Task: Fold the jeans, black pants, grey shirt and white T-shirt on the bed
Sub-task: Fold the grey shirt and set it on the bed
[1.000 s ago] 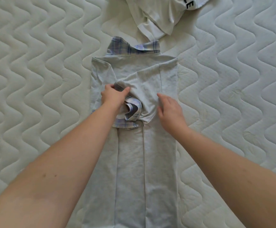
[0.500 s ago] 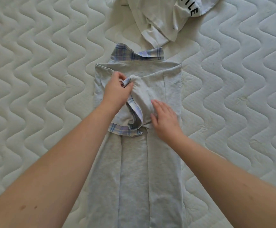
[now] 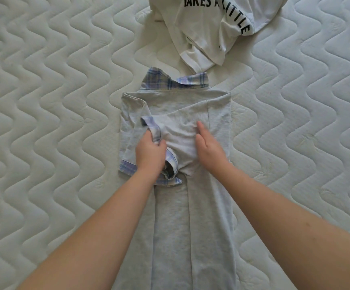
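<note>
From the head view, we look down on the bed (image 3: 44,122), a quilted white mattress, with the grey shirt (image 3: 190,227) laid lengthwise in front of us, collar end away from us. Its long sides are already turned in, so the body makes a narrow strip, and the plaid collar (image 3: 170,81) shows at the far edge. Our left hand (image 3: 150,152) has its fingers curled round a plaid-lined sleeve cuff (image 3: 155,132), gripping it over the upper part of the shirt. Our right hand (image 3: 208,146) lies flat with straight fingers, pressing the folded sleeve cloth down just beside the left hand; it grasps nothing.

Beyond the collar, touching or nearly touching it, the white T-shirt (image 3: 207,32) lies in a loose, crumpled heap with black lettering showing. It is not folded yet.

We judge the task to be somewhere in its middle. The grey shirt is partly folded: the sides are in, the sleeves are being tucked, and the strip has yet to be folded across its length. After that the white T-shirt remains. The jeans and black pants are not in sight here, so we cannot tell whether they are done.
</note>
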`<action>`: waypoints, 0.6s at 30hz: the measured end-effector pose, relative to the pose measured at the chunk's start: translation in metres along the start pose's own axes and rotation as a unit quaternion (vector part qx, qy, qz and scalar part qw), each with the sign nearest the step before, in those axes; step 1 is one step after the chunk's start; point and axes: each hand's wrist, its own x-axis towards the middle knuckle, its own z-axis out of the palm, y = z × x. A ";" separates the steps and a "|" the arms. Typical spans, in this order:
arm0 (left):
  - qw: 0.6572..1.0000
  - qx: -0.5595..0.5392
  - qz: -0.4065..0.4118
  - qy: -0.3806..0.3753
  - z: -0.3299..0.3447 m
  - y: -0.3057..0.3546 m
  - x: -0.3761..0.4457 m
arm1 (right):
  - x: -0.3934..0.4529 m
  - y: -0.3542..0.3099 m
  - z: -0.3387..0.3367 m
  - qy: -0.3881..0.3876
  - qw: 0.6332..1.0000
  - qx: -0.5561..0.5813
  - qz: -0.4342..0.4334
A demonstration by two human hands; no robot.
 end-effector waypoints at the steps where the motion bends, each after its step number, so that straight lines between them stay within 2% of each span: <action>1: 0.995 0.055 0.078 0.013 0.000 0.001 -0.004 | 0.005 -0.004 -0.003 0.004 0.999 0.043 0.017; 3: 0.966 0.117 0.230 0.011 0.000 0.004 -0.012 | 0.019 -0.011 -0.009 0.021 0.983 0.174 0.063; 5: 0.929 0.155 0.336 0.006 0.002 0.006 -0.021 | 0.029 -0.017 -0.016 0.039 0.934 0.330 0.127; 7: 0.895 0.210 0.394 -0.007 0.004 0.006 -0.026 | 0.034 -0.020 -0.026 0.052 0.889 0.422 0.167; 9: 0.875 0.253 0.410 -0.053 0.008 0.002 -0.029 | 0.036 -0.016 -0.035 0.058 0.882 0.432 0.180; 11: 0.877 0.250 0.397 -0.101 0.010 -0.003 -0.033 | 0.036 -0.012 -0.041 0.065 0.905 0.377 0.187; 13: 0.898 0.213 0.365 -0.122 0.012 -0.009 -0.040 | 0.037 -0.008 -0.043 0.069 0.939 0.284 0.180; 16: 0.959 0.137 0.224 -0.106 0.019 -0.017 -0.053 | 0.042 -0.009 -0.036 0.082 0.973 0.147 0.159; 18: 0.984 0.105 0.119 -0.086 0.024 -0.017 -0.060 | 0.047 -0.014 -0.030 0.077 0.986 0.032 0.144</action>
